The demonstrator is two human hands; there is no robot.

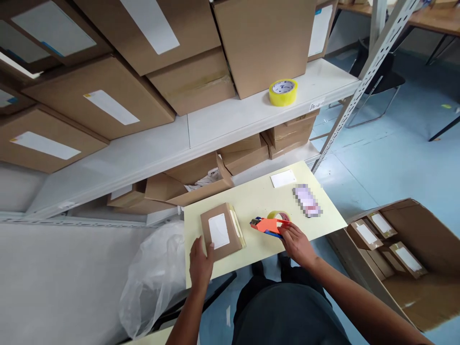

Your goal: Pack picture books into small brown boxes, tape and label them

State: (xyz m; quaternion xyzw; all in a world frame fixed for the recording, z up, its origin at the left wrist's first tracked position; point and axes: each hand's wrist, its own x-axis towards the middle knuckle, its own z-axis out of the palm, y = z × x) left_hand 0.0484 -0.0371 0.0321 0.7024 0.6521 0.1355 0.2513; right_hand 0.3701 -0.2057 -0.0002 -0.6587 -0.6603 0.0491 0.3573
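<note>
On the pale yellow table a small brown cardboard box (229, 215) lies flat, with a white label (219, 231) on top and clear yellowish tape at its right end. My left hand (201, 262) is at the box's near left corner, fingers apart, thumb against its edge. An orange and blue tape dispenser (268, 225) with a metal tip is in my right hand (297, 243), fingers closed around its right end. A yellow tape roll (275, 214) shows just behind it; I cannot tell whether it is fitted to the dispenser.
A white card (283, 178) and a blurred-out phone-like object (307, 200) lie on the table (253, 191). Another yellow tape roll (283, 98) sits on the shelf (230, 120) among cartons. An open carton (424, 292) with several small boxes stands right; a plastic bag (154, 273) hangs left.
</note>
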